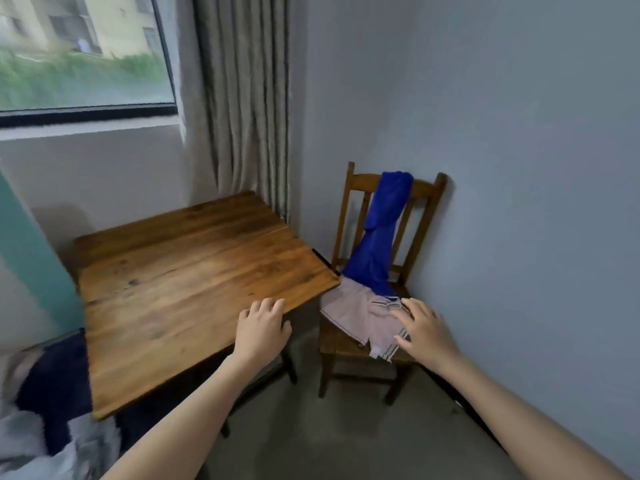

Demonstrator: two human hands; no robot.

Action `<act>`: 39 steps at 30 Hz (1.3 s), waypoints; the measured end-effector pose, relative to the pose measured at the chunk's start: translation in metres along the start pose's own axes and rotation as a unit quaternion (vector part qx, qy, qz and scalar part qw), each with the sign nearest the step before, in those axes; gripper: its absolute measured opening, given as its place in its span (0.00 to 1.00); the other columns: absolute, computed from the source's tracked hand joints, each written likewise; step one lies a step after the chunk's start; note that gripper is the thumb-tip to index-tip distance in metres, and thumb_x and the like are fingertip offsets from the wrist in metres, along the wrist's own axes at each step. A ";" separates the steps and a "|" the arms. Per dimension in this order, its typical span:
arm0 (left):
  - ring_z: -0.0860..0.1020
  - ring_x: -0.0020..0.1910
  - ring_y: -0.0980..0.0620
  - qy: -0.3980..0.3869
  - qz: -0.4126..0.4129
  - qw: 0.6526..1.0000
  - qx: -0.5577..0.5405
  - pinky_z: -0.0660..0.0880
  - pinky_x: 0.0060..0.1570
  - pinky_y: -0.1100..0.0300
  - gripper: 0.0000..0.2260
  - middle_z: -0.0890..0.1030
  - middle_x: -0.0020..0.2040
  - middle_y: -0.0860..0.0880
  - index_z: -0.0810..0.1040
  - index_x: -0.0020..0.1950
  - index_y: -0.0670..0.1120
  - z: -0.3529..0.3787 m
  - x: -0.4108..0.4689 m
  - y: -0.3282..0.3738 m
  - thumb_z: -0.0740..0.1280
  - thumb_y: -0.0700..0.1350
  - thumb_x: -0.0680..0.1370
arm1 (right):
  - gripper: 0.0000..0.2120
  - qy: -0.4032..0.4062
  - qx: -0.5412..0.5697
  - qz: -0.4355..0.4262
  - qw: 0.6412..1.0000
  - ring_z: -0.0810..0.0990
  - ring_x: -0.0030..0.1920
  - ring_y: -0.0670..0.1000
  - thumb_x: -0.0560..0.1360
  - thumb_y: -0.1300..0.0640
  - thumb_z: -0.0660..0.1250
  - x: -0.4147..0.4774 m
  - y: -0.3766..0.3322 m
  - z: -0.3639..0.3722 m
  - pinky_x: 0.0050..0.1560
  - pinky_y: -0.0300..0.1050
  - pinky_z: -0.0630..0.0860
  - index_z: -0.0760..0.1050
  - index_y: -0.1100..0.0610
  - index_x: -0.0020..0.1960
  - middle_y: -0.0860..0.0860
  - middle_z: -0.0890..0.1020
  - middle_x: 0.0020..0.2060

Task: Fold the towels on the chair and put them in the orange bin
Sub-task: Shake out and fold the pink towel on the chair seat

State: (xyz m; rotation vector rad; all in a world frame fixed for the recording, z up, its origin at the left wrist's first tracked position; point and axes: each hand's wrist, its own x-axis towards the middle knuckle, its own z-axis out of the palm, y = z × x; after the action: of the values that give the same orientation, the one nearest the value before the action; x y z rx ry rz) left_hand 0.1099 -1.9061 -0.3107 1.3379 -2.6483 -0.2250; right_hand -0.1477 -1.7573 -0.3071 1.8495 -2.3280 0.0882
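Note:
A wooden chair (427, 192) stands in the corner against the grey wall. A blue towel (379, 237) hangs from its backrest down onto the seat. A crumpled pale pink towel (349, 311) with striped edges lies on the seat. My right hand (424, 329) hovers over the pink towel's right side, fingers spread, holding nothing. My left hand (261, 329) is at the near right edge of the wooden table (180, 282), fingers apart and empty. No orange bin is in view.
The table stands left of the chair, its corner almost touching the seat. A window and a grey curtain (247, 105) are behind it. Dark blue and grey fabric (52, 403) lies at the lower left. Grey floor lies before the chair.

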 end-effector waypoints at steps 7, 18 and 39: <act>0.65 0.69 0.49 -0.085 0.098 0.990 -0.052 0.64 0.67 0.53 0.20 0.68 0.70 0.50 0.63 0.71 0.50 0.051 0.069 0.063 0.56 0.51 0.80 | 0.22 -0.082 -0.009 0.175 0.981 0.79 0.58 0.59 0.60 0.53 0.79 -0.033 0.053 0.018 0.52 0.56 0.76 0.80 0.54 0.53 0.58 0.80 0.57; 0.67 0.67 0.50 -0.206 0.080 0.974 -0.058 0.65 0.64 0.55 0.19 0.69 0.68 0.51 0.64 0.70 0.52 0.150 0.121 0.205 0.58 0.52 0.79 | 0.22 -0.136 0.061 0.241 0.959 0.62 0.71 0.54 0.76 0.53 0.64 -0.050 0.203 0.055 0.66 0.50 0.63 0.68 0.54 0.69 0.55 0.66 0.70; 0.68 0.65 0.49 -0.224 -0.182 0.952 -0.099 0.69 0.59 0.58 0.19 0.71 0.65 0.49 0.68 0.68 0.50 0.231 0.217 0.273 0.61 0.49 0.78 | 0.22 -0.287 0.166 0.089 0.939 0.63 0.69 0.52 0.79 0.54 0.58 0.081 0.355 0.141 0.66 0.45 0.63 0.62 0.52 0.72 0.51 0.66 0.69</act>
State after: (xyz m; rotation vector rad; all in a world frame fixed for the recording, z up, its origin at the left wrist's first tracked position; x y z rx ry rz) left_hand -0.2804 -1.9072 -0.4614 1.8758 -2.5819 -0.9162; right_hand -0.5237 -1.7748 -0.4117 2.0179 -3.0402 -0.0511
